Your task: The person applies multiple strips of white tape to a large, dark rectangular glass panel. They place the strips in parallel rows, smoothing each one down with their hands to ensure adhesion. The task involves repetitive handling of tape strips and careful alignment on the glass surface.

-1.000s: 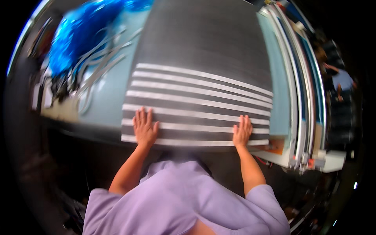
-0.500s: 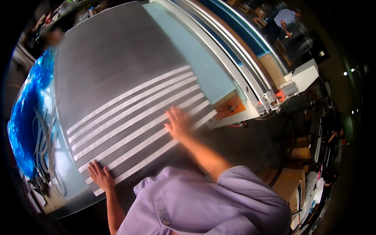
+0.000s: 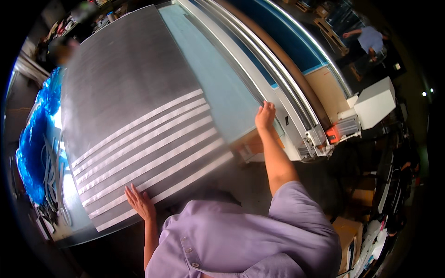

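A large dark grey sheet (image 3: 134, 78) lies over the table, with several pale strips (image 3: 153, 147) running across its near part. My left hand (image 3: 141, 204) rests on its near edge, fingers stretched out over the lowest strips. Off to the right, my right hand (image 3: 265, 116) is closed around the near end of a long thin metal bar (image 3: 232, 65). This bar lies lengthwise on the light blue tabletop (image 3: 204, 55), beside the machine's white rail. My fingers hide the bar's near tip.
Along the right side runs a machine with metal rails (image 3: 282, 69) and a white end housing (image 3: 376, 103). Blue plastic film (image 3: 32, 157) and looped pale strips (image 3: 54, 180) lie at the left. Another person (image 3: 371, 39) stands far right. Cardboard boxes (image 3: 347, 231) stand lower right.
My right hand has left the striped sheet, moved right and closed on the metal bar. The left hand has shifted right along the sheet's near edge. The view has turned somewhat.
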